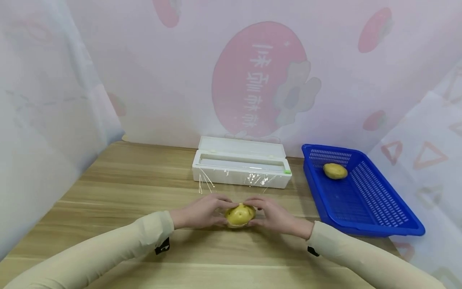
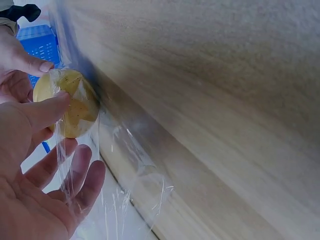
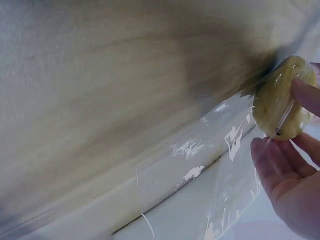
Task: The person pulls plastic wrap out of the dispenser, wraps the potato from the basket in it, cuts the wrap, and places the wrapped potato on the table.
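Note:
A yellow potato (image 1: 240, 215) is between both hands over the table, with clear cling film (image 2: 132, 165) lying over it and trailing off. My left hand (image 1: 205, 210) holds the potato from its left side; in the left wrist view its thumb presses the film onto the skin, the other fingers bent beneath. From the other side my right hand (image 1: 277, 216) grips the same potato, thumb on top and fingertips underneath, as the right wrist view shows. Behind the hands stands a white cling film box (image 1: 242, 176), lid raised, film hanging over its front.
To the right sits a blue plastic basket (image 1: 361, 228) with a second potato (image 1: 335, 171) in it. The wooden table (image 1: 119, 192) meets a pale curtain (image 1: 162, 80) printed with strawberries at the back. A small green piece (image 1: 287, 171) shows at the box's right end.

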Motion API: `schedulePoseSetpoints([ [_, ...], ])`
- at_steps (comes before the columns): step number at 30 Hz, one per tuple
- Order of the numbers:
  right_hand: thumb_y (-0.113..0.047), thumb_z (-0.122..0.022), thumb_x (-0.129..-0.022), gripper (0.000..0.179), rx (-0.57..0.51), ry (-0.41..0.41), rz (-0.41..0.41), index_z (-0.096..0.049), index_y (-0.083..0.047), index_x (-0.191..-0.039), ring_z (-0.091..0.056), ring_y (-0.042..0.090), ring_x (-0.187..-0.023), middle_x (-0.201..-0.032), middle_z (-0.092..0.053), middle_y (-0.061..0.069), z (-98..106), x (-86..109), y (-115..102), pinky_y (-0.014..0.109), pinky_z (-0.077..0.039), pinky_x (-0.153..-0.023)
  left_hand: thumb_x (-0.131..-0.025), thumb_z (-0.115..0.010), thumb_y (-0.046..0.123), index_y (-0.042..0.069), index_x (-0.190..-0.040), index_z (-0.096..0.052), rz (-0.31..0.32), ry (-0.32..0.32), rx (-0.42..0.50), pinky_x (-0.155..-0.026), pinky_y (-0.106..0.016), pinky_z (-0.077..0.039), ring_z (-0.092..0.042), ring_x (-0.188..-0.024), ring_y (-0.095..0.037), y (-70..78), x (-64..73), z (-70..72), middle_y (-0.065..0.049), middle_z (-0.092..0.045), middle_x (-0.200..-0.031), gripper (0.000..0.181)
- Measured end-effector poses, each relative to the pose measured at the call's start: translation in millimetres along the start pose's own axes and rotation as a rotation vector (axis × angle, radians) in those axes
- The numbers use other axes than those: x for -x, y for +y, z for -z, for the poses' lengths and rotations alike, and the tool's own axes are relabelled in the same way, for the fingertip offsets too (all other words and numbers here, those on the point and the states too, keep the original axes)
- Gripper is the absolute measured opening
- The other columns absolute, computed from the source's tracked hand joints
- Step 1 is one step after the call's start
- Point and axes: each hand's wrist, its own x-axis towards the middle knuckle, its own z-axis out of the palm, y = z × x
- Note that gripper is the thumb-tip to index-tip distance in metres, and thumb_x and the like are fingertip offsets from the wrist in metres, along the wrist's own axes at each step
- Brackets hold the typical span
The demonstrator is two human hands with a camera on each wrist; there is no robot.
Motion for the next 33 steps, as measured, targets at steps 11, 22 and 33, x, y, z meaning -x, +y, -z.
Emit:
schedulePoseSetpoints([
  [11, -0.019, -0.077, -0.087, 0.048, -0.091, -0.04, 0.032, -0.063, 0.004, -0.127, -0.061, 0.022, -0.108, -0.12, -0.065, 0.01, 2.5, -7.3, 13.7, 0.034, -0.052, -0.089, -0.092, -0.071, 0.015, 0.004, -0.138, -0.056, 0.025, 0.05, 0.061, -0.093, -0.037, -0.048, -0.06, -0.109, -0.02, -5.7, 3.7, -1.2, -0.007, -0.059, -0.131, 0.049],
  [22, -0.022, -0.06, -0.1, 0.04, -0.311, -0.201, -0.149, -0.058, 0.001, -0.133, -0.062, 0.022, -0.097, -0.11, -0.066, 0.006, 11.4, -17.2, 39.6, 0.033, -0.052, -0.08, -0.082, -0.081, 0.014, 0.007, -0.126, -0.063, -0.153, 0.329, -0.11, -0.095, -0.038, -0.046, -0.053, -0.113, -0.022, 2.8, -6.7, 4.8, -0.008, -0.057, -0.123, 0.049],
  [33, -0.02, -0.055, -0.103, 0.038, -0.461, -0.305, -0.165, -0.057, -0.002, -0.136, -0.063, 0.024, -0.088, -0.105, -0.068, 0.0, 16.9, -30.5, 51.1, 0.031, -0.051, -0.078, -0.076, -0.087, 0.03, 0.013, -0.127, -0.066, -0.015, 0.125, -0.165, -0.093, -0.04, -0.047, -0.055, -0.111, -0.022, -11.9, -37.2, 0.1, -0.005, -0.062, -0.122, 0.058],
])
